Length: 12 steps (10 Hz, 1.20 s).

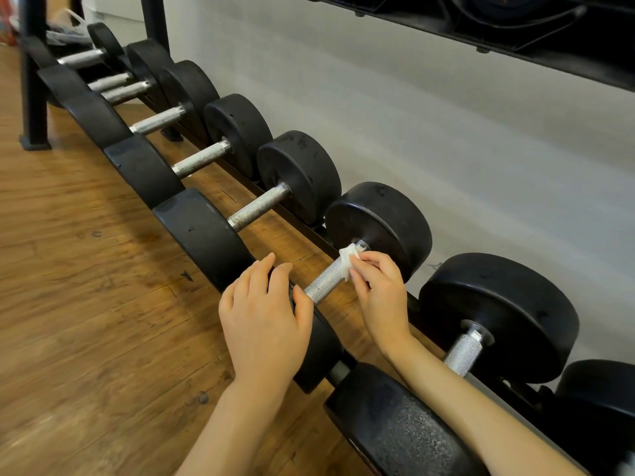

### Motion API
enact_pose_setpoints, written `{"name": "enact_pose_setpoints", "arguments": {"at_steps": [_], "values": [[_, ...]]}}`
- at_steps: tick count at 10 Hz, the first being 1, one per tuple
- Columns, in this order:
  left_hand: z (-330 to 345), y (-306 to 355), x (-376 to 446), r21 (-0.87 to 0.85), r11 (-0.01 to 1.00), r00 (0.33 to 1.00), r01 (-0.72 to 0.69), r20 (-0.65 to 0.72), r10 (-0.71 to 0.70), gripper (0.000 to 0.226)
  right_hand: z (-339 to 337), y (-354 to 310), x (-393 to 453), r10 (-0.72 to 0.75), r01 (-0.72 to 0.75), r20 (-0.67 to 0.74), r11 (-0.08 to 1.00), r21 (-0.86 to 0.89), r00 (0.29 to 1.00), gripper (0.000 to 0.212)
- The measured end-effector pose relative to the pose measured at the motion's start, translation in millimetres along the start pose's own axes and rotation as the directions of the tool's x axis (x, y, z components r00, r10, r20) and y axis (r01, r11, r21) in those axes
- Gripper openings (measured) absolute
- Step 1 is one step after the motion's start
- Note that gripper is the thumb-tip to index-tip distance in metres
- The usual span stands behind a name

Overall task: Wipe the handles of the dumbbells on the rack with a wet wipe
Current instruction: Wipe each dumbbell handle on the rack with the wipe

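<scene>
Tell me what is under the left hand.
The left hand rests on the near black head of the dumbbell whose handle the right hand wipes with the wet wipe. The part of that head beneath the palm is covered.

Nearest dumbbell (405,424) cut off by the bottom edge; its handle (464,355) partly hidden behind the right forearm (498,400) — upper shelf (481,25) cropped at top.
</scene>
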State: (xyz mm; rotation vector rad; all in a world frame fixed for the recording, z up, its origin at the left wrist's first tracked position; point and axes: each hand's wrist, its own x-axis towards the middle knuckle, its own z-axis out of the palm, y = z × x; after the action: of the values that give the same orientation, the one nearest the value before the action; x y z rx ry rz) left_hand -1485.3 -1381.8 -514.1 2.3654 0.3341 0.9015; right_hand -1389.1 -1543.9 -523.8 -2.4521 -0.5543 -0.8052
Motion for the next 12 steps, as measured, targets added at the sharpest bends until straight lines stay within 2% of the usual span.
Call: {"name": "enact_pose_setpoints", "arguments": {"at_steps": [2,6,8,9,11,12], "values": [[-0.1,0.0,0.7,-0.004,1.000,1.000,-0.001,0.005,0.001,0.048,-0.6,-0.4,-1.2,0.019,-0.019,0.002,0.999,0.036,1.000,0.027],[0.2,-0.8,0.7,0.002,1.000,1.000,-0.002,0.011,0.002,0.050,-0.8,2.0,1.8,-0.105,0.104,0.016,0.994,0.015,0.994,0.031],[0.5,-0.5,0.2,-0.002,1.000,1.000,-0.004,0.002,0.004,0.049,-1.7,4.3,3.3,-0.055,0.055,0.000,0.998,0.003,0.998,0.029],[1.0,0.3,0.5,0.010,1.000,1.000,-0.004,-0.004,0.004,0.048,0.8,1.9,-0.3,-0.137,0.137,0.049,0.991,-0.003,0.989,0.029],[0.1,0.6,0.8,0.016,1.000,1.000,-0.005,-0.005,0.005,0.049,0.9,5.1,1.1,-0.065,0.067,-0.030,0.995,0.074,0.997,0.025],[0.3,0.6,0.8,0.015,1.000,1.000,-0.001,-0.003,0.001,0.049,4.9,-2.0,-5.3,-0.223,0.221,0.057,0.974,0.048,0.973,0.025]]}}
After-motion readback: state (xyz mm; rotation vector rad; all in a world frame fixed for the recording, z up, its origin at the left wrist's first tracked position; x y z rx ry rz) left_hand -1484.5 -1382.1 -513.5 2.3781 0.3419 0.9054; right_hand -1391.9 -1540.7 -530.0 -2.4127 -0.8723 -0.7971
